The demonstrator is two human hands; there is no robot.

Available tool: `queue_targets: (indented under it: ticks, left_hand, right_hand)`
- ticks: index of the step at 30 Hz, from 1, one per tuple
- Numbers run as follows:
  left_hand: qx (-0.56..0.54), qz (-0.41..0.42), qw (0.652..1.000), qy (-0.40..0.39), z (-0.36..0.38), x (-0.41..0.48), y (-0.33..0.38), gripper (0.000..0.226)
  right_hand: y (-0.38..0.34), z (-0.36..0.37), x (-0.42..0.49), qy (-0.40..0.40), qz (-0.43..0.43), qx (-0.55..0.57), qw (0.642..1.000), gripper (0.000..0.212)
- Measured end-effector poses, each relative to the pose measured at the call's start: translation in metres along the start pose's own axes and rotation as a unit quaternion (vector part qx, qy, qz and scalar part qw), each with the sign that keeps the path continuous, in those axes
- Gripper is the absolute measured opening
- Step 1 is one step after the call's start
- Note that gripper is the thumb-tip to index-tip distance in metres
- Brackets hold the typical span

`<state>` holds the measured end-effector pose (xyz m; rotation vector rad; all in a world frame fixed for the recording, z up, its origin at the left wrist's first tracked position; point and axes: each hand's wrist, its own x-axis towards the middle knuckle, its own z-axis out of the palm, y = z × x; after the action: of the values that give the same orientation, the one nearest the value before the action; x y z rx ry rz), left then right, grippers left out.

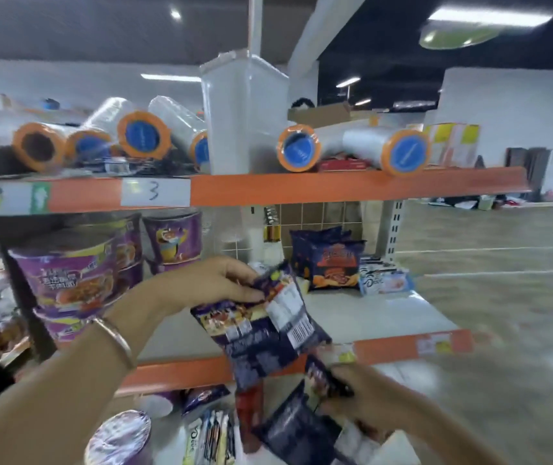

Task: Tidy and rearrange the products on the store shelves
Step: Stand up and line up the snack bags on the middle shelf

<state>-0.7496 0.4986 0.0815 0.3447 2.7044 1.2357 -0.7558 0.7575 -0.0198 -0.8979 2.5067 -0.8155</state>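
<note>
- We note the left hand (211,283) pinching the top of a dark blue snack packet (261,327), held in the air in front of the middle shelf (385,317).
- The right hand (365,394) grips a second dark packet (322,377) below that shelf's orange front edge (396,347).
- Open white shelf space lies ahead; matching snack bags (332,263) stand at the back, purple noodle cups (67,280) to the left.
- The top shelf label (156,193) reads "3"; packet print is too blurred to read.
</note>
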Motion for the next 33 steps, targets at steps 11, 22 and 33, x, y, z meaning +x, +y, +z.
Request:
queue_targets:
  ticks: [11, 22, 33]
  left_hand:
    - [-0.073, -0.063, 0.981, 0.168, 0.015, 0.033, 0.020, 0.008]
    - [0.006, -0.076, 0.992, 0.099, 0.018, 0.070, 0.009, 0.006]
    - [0.118, -0.027, 0.992, -0.031, 0.014, 0.115, -0.014, 0.015]
  right_hand:
    - [0.034, -0.127, -0.038, 0.206, 0.057, 0.092, 0.973, 0.025]
    - [0.026, -0.152, 0.040, 0.195, 0.064, -0.029, 0.978, 0.020]
    - [0.070, -0.132, 0.080, 0.274, 0.023, -0.202, 0.940, 0.024]
